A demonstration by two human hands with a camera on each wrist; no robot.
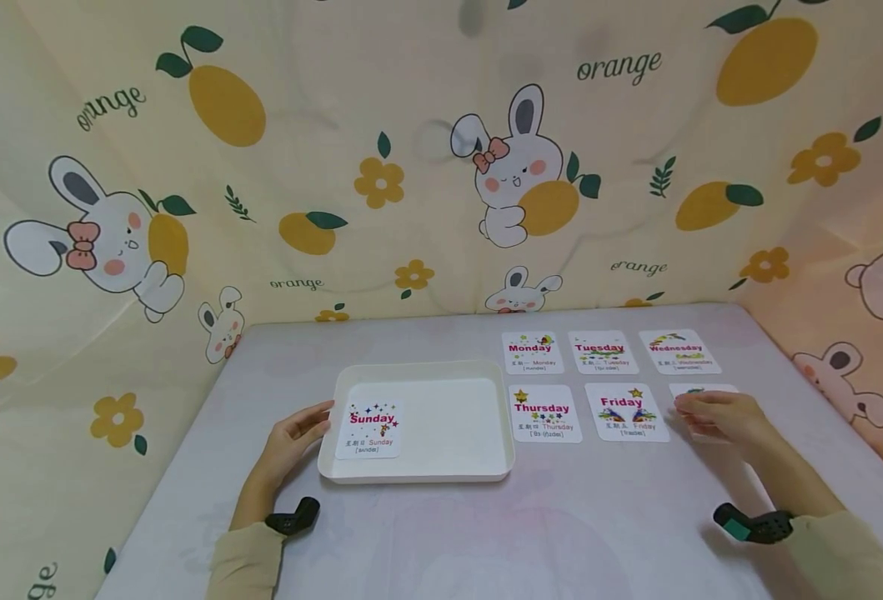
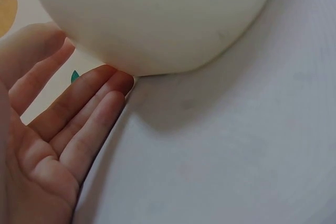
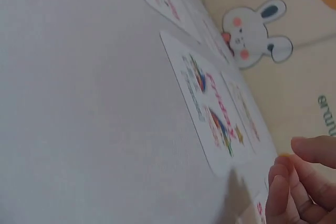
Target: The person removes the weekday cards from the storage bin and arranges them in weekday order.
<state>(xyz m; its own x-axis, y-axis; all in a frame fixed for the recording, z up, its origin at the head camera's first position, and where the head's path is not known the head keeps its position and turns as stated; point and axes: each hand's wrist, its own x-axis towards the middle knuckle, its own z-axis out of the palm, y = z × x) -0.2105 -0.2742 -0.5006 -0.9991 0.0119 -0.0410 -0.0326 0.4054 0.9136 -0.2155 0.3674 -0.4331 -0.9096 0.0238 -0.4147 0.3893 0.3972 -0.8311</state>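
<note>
A white tray (image 1: 449, 479) lies on the table with a "Sunday" card (image 1: 369, 433) at its left end. My left hand (image 1: 294, 442) rests at the tray's left side. In the left wrist view its nearly straight fingers (image 2: 86, 124) touch the tray's rim (image 2: 157, 51). Over at the right, my right hand (image 1: 722, 417) is above a card (image 1: 699, 388) whose word is mostly hidden. In the right wrist view the thumb and fingers (image 3: 281, 192) are loosely bent over this card (image 3: 258, 211). Whether they touch it is hard to see.
Beside the tray lie a "Monday" card (image 1: 533, 353), "Tuesday" card (image 1: 602, 353) and "Wednesday" card (image 1: 679, 352). In front of them are a "Thursday" card (image 1: 546, 414) and "Friday" card (image 1: 627, 414). A patterned cloth (image 1: 411, 100) hangs behind the table (image 1: 441, 542).
</note>
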